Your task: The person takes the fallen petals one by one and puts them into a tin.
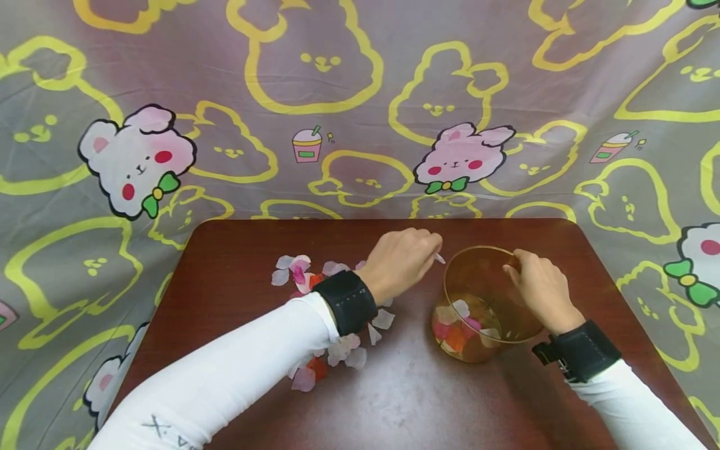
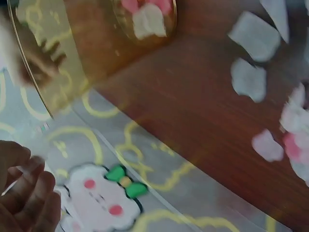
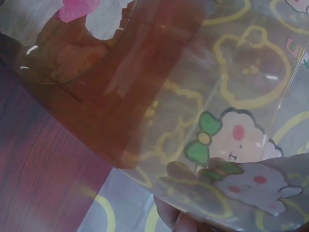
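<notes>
Brown worktop (image 1: 405,400) | your left hand (image 1: 402,262) pinches a petal (image 1: 439,257) beside the cup (image 1: 484,306) | right hand (image 1: 540,287) grips its rim | next: release over the opening.

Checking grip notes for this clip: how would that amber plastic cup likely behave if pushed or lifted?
The cup looks thin, clear and nearly empty, holding only petals, so probably light. Tall and open, it might tip or slide when pushed; the right hand grips its rim.

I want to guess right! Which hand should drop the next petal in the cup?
Probably the left hand: it pinches a petal beside the cup rim. The right hand grips that rim.
</notes>
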`<state>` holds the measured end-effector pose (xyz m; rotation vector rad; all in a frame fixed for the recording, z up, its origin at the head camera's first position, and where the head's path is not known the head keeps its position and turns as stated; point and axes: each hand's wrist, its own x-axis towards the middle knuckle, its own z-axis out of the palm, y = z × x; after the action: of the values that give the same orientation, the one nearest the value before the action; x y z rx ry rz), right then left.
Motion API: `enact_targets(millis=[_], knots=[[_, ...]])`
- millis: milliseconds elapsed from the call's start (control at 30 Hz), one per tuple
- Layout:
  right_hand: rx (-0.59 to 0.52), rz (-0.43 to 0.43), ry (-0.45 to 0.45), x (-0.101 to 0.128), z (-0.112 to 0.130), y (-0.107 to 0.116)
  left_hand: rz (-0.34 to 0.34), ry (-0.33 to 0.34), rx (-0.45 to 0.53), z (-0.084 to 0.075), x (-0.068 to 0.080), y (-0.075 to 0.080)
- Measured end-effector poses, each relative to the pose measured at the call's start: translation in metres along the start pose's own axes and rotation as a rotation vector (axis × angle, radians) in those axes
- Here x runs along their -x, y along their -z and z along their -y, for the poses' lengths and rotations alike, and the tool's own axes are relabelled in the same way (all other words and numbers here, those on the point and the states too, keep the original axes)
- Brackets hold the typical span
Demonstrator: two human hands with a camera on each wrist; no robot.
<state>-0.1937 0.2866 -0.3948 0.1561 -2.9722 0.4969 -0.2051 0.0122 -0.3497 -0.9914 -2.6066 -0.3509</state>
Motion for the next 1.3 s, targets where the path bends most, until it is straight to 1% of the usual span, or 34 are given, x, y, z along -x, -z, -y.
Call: enact_targets(millis=[67, 133, 233, 333, 467, 533, 633, 700, 833, 933, 1000, 1100, 1167, 1233, 1300], knots=[[0.0, -0.001, -0.003, 0.0, 0.0, 0.0, 0.002, -0.03, -0.016, -0.01, -0.001, -0.003], [-0.002, -0.003, -0.006, 0.0, 0.0, 0.0, 0.02, -0.05, -0.034, -0.02, -0.002, -0.005], [-0.004, -0.005, -0.009, 0.0, 0.0, -0.001, 0.065, -0.083, -0.062, -0.032, -0.003, -0.009], [-0.007, -0.012, -0.006, 0.0, 0.0, -0.002, 0.115, -0.117, -0.071, -0.04, -0.002, -0.013], [-0.011, -0.015, -0.001, 0.0, -0.001, -0.002, 0.196, -0.158, -0.068, -0.046, 0.0, -0.018], [-0.011, -0.015, -0.002, 0.0, -0.001, -0.001, 0.226, -0.192, -0.084, -0.047, 0.001, -0.019], [-0.01, -0.013, -0.003, 0.001, -0.002, -0.001, 0.239, -0.233, -0.107, -0.046, 0.003, -0.021], [-0.011, -0.01, -0.003, 0.001, -0.001, -0.001, 0.235, -0.241, -0.11, -0.045, 0.005, -0.021], [-0.012, -0.003, -0.006, 0.001, -0.001, -0.001, 0.205, -0.205, -0.071, -0.04, 0.008, -0.021], [-0.013, 0.001, -0.01, 0.001, -0.001, -0.001, 0.156, -0.166, -0.044, -0.032, 0.01, -0.022], [-0.015, 0.003, -0.012, 0.0, -0.002, -0.001, 0.12, -0.136, -0.032, -0.024, 0.011, -0.022], [-0.017, 0.003, -0.01, 0.0, -0.002, -0.002, 0.07, -0.082, -0.006, -0.007, 0.017, -0.022], [-0.017, 0.001, -0.01, 0.0, -0.003, -0.003, 0.053, -0.036, 0.024, 0.008, 0.022, -0.022], [-0.016, -0.003, -0.008, 0.0, -0.004, -0.004, 0.041, 0.038, 0.058, 0.024, 0.029, -0.024], [-0.018, -0.004, -0.009, 0.0, -0.005, -0.005, 0.052, 0.133, 0.1, 0.04, 0.037, -0.024]])
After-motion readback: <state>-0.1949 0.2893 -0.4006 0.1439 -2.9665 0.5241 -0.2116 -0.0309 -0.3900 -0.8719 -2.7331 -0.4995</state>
